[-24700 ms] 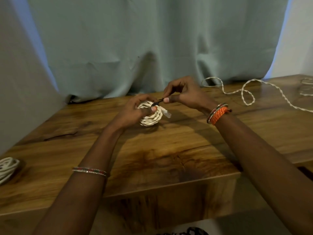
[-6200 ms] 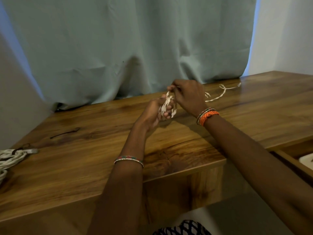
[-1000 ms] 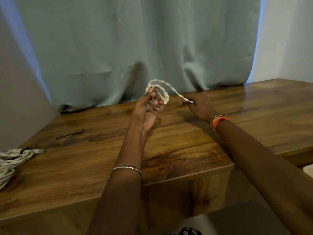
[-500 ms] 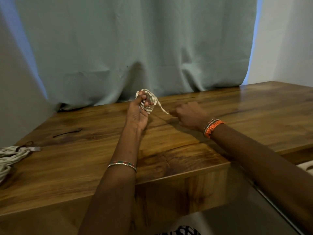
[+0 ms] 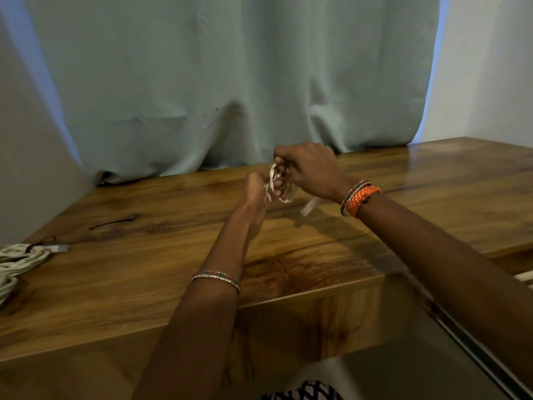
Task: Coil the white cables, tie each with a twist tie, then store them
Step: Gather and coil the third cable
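A small coil of white braided cable (image 5: 277,184) is held above the middle of the wooden table (image 5: 150,272). My left hand (image 5: 255,197) grips the coil from the left, its fingers through the loops. My right hand (image 5: 308,168) pinches the cable at the top of the coil. The cable's white plug end (image 5: 310,206) hangs loose below my right hand. A dark twist tie (image 5: 115,222) lies on the table to the left. Tied white cable coils (image 5: 17,261) rest at the table's left edge.
A pale green curtain (image 5: 230,82) hangs behind the table. At the lower right an open drawer (image 5: 473,350) shows its rail, with something white (image 5: 523,275) at its edge. The table's front edge runs across the lower middle.
My right hand moved from the table up to the top of the coil, winding the last stretch of cable on. Only the plug end now hangs free.
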